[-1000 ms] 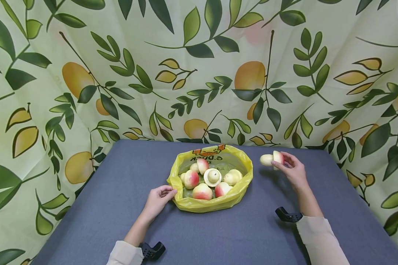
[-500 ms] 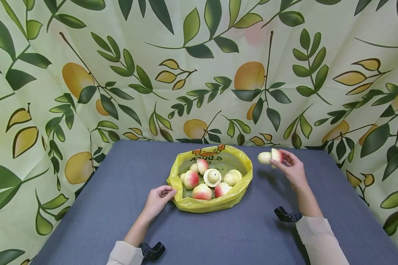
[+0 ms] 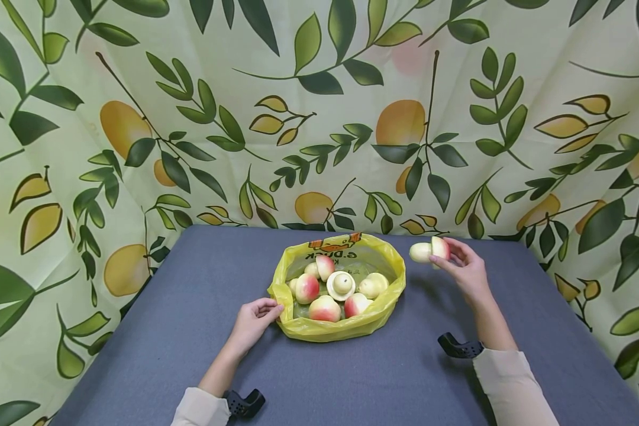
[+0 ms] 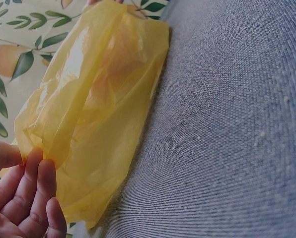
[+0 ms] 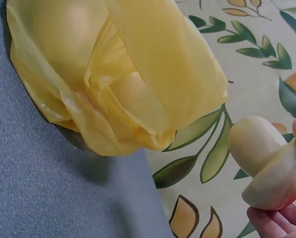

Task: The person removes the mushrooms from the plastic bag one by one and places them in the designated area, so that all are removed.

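Observation:
A yellow plastic bag [image 3: 341,331] sits on the table with its mouth spread wide and its edge rolled down. Inside it lie several toy mushrooms with pale stems and red-and-cream caps, one mushroom [image 3: 325,308] near the front. My left hand [image 3: 255,322] pinches the bag's left rim between thumb and fingers, seen close up in the left wrist view. To the right of the bag, my right hand [image 3: 467,269] grips another toy mushroom [image 3: 420,252] by its cap, stem pointing left toward the bag. In the right wrist view this mushroom [image 5: 259,144] is raised beside the bag.
A blue-grey cloth covers the table [image 3: 191,355]. Behind and at both sides hangs a curtain [image 3: 319,118] printed with leaves and orange fruit. Black wrist mounts [image 3: 460,346] sit on both forearms.
My right hand has shifted slightly left with the mushroom, bringing it a little closer to the bag. The left hand and the bag have stayed in place.

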The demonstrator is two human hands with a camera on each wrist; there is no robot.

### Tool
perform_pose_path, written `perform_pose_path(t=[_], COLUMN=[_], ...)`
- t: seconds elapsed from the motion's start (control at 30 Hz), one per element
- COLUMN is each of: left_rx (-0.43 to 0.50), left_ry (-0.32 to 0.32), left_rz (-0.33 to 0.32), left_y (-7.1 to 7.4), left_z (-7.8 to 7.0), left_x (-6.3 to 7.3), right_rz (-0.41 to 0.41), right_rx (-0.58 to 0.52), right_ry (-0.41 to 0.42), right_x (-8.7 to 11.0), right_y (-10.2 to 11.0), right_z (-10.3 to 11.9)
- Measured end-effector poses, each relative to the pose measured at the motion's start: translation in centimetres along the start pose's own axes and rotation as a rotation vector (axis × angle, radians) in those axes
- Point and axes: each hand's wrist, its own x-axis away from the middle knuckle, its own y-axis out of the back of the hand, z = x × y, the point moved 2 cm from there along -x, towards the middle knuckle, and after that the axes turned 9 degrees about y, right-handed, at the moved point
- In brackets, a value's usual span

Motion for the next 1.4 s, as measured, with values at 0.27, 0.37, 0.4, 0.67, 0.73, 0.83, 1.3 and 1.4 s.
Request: perform_pose_path(t=[0.27, 0.37, 0.4, 0.67, 0.73, 0.83, 1.3, 1.4], left_rx=[-0.002, -0.002, -0.001, 0.008, 0.005, 0.004, 0.008, 0.008], left_ry=[-0.006, -0.004, -0.003, 0.002, 0.002, 0.0, 0.002, -0.002], left_rz=[-0.003, -0.003, -0.003, 0.001, 0.003, 0.005, 0.012, 0.011], left_y=[0.0, 0.0, 0.0, 0.0, 0.0, 0.0, 0.0, 0.0], left_z=[-0.1, -0.1, -0.1, -0.2, -0.2, -0.2, -0.3, -0.3], left_x=[0.0, 0.0, 0.0, 0.1, 0.1, 0.1, 0.1, 0.1], right_rz=[0.006, 0.005, 0.005, 0.001, 0.003, 0.01, 0.031, 0.033], right_rx=[-0.02, -0.029, -0.034, -0.061, -0.07, -0.078, -0.176, -0.209], right_ry=[0.007, 0.016, 0.019, 0.039, 0.039, 0.04, 0.096, 0.105], right_x=[0.3, 0.4, 0.4, 0.6, 0.6, 0.8, 1.1, 1.1], right_y=[-0.4, -0.6, -0.6, -1.2, -1.3, -1.4, -2.8, -3.1], right_z=[0.6, 0.9, 1.0, 1.5, 1.6, 1.8, 2.3, 2.3])
